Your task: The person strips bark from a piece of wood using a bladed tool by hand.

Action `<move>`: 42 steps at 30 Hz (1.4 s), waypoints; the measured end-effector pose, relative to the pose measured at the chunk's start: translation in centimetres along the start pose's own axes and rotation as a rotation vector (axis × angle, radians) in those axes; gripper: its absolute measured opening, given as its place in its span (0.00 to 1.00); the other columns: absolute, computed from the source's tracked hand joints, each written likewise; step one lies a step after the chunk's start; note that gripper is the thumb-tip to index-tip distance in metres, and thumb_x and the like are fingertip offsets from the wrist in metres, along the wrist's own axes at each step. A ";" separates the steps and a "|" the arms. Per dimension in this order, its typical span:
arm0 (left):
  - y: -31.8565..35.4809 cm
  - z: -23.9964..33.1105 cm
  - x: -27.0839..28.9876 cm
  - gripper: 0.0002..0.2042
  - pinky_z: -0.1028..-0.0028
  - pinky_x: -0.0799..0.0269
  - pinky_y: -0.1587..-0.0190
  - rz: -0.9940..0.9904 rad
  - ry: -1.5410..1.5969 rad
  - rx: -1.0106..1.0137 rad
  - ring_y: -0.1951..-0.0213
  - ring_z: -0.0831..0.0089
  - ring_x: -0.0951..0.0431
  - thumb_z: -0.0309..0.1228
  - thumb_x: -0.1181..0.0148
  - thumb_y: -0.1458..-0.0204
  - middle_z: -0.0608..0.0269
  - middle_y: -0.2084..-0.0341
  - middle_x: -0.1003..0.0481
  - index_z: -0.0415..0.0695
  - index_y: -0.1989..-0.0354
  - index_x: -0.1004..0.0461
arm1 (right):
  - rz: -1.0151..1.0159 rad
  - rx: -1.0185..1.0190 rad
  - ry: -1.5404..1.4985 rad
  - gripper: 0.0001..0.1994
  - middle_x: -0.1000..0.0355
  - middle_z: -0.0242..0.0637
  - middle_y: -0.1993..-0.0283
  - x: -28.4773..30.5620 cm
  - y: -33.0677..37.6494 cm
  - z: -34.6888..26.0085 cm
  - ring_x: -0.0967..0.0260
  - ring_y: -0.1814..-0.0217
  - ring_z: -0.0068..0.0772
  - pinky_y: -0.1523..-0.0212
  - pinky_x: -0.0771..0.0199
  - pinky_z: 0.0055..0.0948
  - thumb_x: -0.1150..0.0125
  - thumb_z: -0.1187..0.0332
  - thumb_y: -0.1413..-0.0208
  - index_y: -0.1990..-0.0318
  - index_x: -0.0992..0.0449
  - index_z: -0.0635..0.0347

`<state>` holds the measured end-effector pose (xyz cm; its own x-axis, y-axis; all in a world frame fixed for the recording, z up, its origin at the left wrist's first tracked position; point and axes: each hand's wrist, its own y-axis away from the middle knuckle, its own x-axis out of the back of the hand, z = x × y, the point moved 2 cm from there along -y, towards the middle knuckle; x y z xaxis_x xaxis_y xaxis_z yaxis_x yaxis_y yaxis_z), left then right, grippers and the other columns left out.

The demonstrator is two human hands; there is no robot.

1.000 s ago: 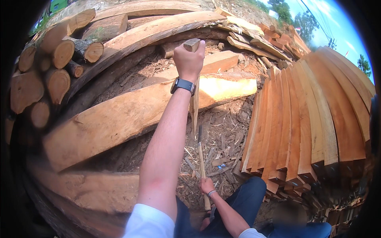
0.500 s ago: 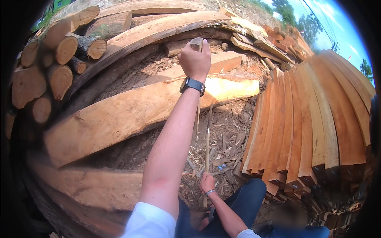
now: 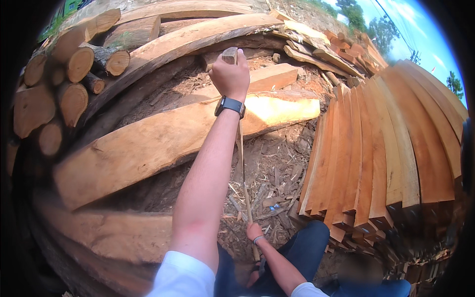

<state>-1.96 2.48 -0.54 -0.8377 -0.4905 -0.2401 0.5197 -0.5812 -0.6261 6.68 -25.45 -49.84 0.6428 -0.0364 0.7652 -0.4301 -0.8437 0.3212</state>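
My left hand (image 3: 230, 76), with a dark watch on its wrist, is raised at the upper middle. It is closed round a wooden stick (image 3: 230, 55) whose blunt end pokes out above the fist. Low in the middle, my right hand (image 3: 254, 230) grips the long wooden handle (image 3: 248, 203) of a slim tool. The tool's narrow dark metal part (image 3: 243, 173) points up toward the stick and overlaps it in view; whether they touch I cannot tell. My left forearm hides part of the stick.
A thick sawn slab (image 3: 133, 146) lies across the middle, with another slab (image 3: 123, 235) nearer. Cut logs (image 3: 79, 64) are piled at the left. Stacked planks (image 3: 368, 148) fill the right side. Wood chips (image 3: 282, 168) cover the ground between my bent legs (image 3: 302, 247) and the slab.
My left hand and the stick have shifted slightly left in view. The tool in my right hand has tilted left, and its metal part now lines up with the stick instead of standing beside it.
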 end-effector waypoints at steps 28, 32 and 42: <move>0.5 0.7 0.0 0.12 0.64 0.24 0.66 -0.029 -0.017 0.003 0.72 0.57 0.18 0.36 0.35 0.52 0.49 0.77 0.20 0.38 0.72 0.19 | 0.164 0.018 -0.062 0.23 0.27 0.66 0.67 1.2 0.7 -2.5 0.28 0.59 0.66 0.56 0.28 0.54 0.52 0.56 0.38 0.67 0.24 0.73; 0.4 0.7 0.0 0.12 0.64 0.24 0.66 0.019 -0.072 0.010 0.71 0.56 0.18 0.36 0.35 0.52 0.49 0.77 0.20 0.39 0.71 0.19 | -0.082 -0.115 -0.036 0.22 0.27 0.65 0.67 0.4 2.4 -0.9 0.28 0.60 0.67 0.58 0.28 0.56 0.53 0.58 0.37 0.69 0.25 0.73; 0.7 0.7 -0.3 0.13 0.63 0.23 0.66 0.057 -0.119 0.021 0.71 0.56 0.18 0.38 0.35 0.52 0.48 0.76 0.20 0.38 0.70 0.19 | -0.041 -0.060 0.034 0.22 0.26 0.65 0.64 -0.9 1.1 0.4 0.27 0.58 0.64 0.56 0.26 0.52 0.50 0.56 0.40 0.63 0.23 0.72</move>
<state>-1.22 1.79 -0.35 -0.7814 -0.5963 -0.1842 0.5706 -0.5629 -0.5980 5.87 -26.58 -50.33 0.6394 0.0167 0.7687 -0.4415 -0.8105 0.3848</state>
